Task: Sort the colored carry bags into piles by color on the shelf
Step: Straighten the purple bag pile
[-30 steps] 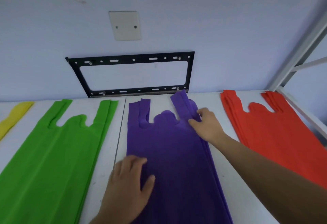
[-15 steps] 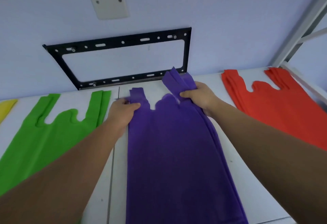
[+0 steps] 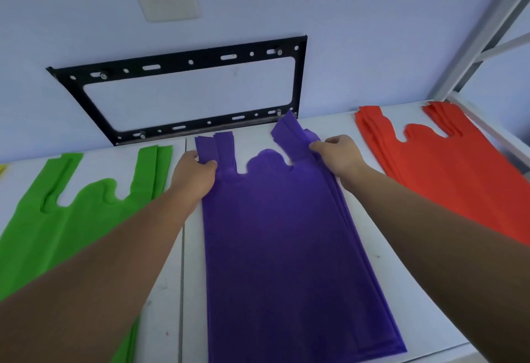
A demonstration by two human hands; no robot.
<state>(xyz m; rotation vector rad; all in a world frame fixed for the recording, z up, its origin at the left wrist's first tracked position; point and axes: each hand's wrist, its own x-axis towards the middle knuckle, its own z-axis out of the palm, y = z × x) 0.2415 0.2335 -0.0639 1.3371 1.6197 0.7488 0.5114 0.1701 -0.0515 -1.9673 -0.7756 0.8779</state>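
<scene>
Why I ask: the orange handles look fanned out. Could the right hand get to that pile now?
Probably yes. The right hand grips the purple pile's handle, and only bare shelf lies between it and the orange pile; it must let go first.

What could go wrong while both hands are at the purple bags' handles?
1. The purple pile already fans out along its right edge; tugging with the left hand and right hand may skew the layers further.
2. The left forearm passes over the green pile and could drag it.
3. The purple pile's near end lies close to the front edge of the shelf; pulling toward the body might slide bags off.
</scene>
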